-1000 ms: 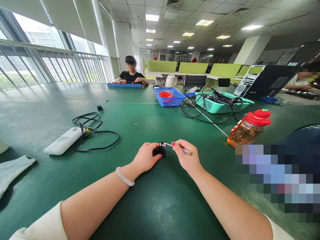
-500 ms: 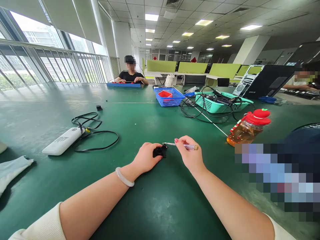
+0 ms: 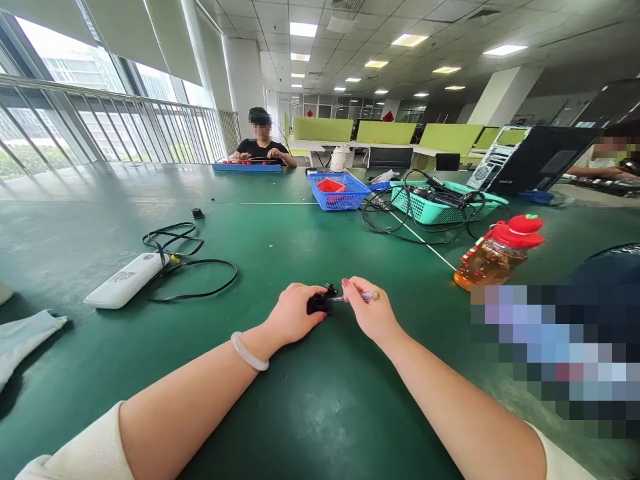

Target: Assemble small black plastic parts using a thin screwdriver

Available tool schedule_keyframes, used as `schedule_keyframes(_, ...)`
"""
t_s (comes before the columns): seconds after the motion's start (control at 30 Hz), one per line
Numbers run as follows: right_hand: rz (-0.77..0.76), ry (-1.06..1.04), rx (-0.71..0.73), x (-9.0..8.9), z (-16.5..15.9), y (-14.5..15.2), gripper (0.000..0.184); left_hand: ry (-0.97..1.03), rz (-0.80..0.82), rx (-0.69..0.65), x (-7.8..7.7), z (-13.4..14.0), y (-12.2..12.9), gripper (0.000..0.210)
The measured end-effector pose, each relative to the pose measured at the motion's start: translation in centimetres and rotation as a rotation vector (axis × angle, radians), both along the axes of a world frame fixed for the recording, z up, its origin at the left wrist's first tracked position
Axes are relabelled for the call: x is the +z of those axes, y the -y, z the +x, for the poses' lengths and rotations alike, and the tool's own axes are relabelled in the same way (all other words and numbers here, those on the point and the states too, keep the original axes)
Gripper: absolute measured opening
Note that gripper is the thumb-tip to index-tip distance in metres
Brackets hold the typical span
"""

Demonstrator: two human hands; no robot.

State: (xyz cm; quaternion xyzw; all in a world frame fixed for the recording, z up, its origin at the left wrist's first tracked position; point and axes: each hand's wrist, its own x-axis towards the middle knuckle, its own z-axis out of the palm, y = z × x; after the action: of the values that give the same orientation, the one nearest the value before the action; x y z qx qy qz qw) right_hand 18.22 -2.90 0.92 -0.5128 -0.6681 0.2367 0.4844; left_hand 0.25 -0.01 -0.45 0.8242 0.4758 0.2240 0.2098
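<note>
My left hand [image 3: 293, 312] is closed around a small black part [image 3: 319, 305] and holds it low over the green table [image 3: 310, 413]. What kind of part it is, I cannot make out; a little dark piece sticks up from its far side. In my right hand [image 3: 369, 308] is a slim screwdriver [image 3: 367, 296] with a clear handle and a tan end cap. Its thin metal shaft points left, and the tip meets the right side of the black part. Fingers hide some of the part and of the handle.
Left lies a white power bank [image 3: 127, 280] with a looped black cable [image 3: 220, 293]. A bottle with a red lid [image 3: 495, 257] stands right. Farther back are a blue basket [image 3: 340, 197] and a green basket [image 3: 430, 210] of cables. A person [image 3: 261, 143] sits across the table.
My right hand has moved slightly left and down, bringing the screwdriver tip from the upper piece to the black part's side. My left hand keeps its hold almost unmoved.
</note>
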Motion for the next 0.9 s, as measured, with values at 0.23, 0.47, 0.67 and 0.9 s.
schedule_keyframes(0.23, 0.034, -0.003, -0.018, 0.4, 0.1, 0.5, 0.047, -0.006, -0.028, 0.004, 0.1, 0.0, 0.0, 0.045)
schedule_keyframes(0.47, 0.017, -0.019, 0.038, 0.5, 0.0, 0.3, 0.049, -0.055, -0.014, -0.025, 0.1, -0.2, -0.2, 0.051)
schedule_keyframes(0.67, 0.051, 0.044, 0.151, 0.7, -0.1, 0.9, 0.048, -0.070, 0.042, -0.123, -0.1, -0.5, -0.5, 0.050)
schedule_keyframes(0.9, 0.006, 0.117, 0.304, 0.6, -0.4, 1.1, 0.042, -0.075, 0.051, -0.140, 0.3, -0.5, -0.4, 0.048)
